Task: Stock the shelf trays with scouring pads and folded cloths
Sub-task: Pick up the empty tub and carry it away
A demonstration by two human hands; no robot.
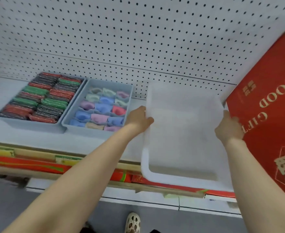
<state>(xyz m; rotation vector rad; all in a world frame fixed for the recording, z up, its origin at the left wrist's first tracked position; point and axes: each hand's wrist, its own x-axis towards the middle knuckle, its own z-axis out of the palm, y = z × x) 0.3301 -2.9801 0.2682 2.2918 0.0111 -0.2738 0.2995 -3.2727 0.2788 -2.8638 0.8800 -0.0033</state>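
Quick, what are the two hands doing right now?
Left hand: grips the left rim of the empty white tray.
Right hand: grips the tray's right rim.

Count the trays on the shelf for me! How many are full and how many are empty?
Full trays: 2, the scouring pad tray and the folded cloth tray.
Empty trays: 1, the white tray held by both hands.
Total: 3

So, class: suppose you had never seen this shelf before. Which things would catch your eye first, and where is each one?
First, the empty white tray in the middle, overhanging the shelf edge, with the left hand and right hand gripping its side rims. Next, the red gift bag with gold lettering at far right. Then two full grey trays on the left: red, green and black scouring pads, and pastel folded cloths beside them.
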